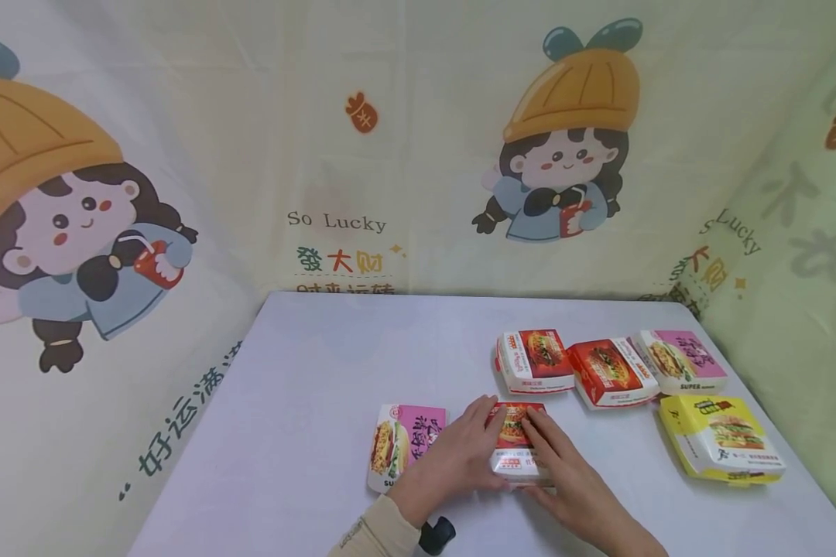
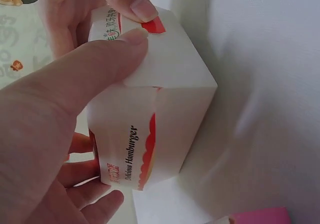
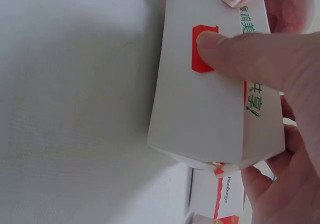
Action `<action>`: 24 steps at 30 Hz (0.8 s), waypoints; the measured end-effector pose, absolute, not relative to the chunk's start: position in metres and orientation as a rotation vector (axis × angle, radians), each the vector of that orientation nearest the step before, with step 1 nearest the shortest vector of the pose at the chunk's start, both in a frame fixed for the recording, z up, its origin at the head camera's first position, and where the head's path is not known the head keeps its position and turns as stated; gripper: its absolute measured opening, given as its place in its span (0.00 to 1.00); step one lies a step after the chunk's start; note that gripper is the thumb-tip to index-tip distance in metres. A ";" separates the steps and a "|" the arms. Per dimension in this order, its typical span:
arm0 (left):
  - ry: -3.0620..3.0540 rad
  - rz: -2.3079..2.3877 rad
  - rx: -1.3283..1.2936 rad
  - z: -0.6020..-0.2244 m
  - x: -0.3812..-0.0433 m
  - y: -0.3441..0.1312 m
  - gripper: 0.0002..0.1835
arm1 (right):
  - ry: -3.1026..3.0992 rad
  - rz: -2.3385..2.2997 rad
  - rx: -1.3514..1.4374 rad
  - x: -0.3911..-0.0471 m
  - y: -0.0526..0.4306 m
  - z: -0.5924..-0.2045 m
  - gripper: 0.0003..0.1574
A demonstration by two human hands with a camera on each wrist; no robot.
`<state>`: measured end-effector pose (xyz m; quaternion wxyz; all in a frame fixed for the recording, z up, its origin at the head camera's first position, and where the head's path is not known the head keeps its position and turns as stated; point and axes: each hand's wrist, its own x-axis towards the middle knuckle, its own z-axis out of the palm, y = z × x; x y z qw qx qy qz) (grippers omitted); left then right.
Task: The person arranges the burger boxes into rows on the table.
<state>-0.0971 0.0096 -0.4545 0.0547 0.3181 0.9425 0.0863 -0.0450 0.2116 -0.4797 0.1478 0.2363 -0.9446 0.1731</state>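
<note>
A red and white hamburger box [image 1: 518, 447] sits between both hands near the front of the table. My left hand [image 1: 460, 452] holds its left side, with the thumb on the white front wall and the fingers around the far side. From the right, my right hand [image 1: 570, 483] grips the same box. In the right wrist view its thumb presses a red tab [image 3: 200, 63] on the white front wall [image 3: 200, 114]. The lid is down. Just left of the left hand lies a pink and white burger box [image 1: 425, 424], partly covered by that hand.
Farther back on the right stand two red and white burger boxes, one upright to view [image 1: 536, 362] and one turned [image 1: 613, 373]. Beside them are a pink and white box [image 1: 683, 362] and a yellow box [image 1: 723, 441] near the table's right edge. A printed cloth [image 1: 432, 155] hangs behind.
</note>
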 end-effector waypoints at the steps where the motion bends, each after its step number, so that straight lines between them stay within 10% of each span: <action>1: 2.860 0.255 0.969 -0.454 -0.097 0.009 0.58 | -2.723 0.509 0.682 -0.045 0.212 -0.480 0.66; 24: 2.779 0.345 0.992 -0.445 -0.095 0.001 0.64 | -2.822 0.588 0.593 -0.042 0.215 -0.470 0.56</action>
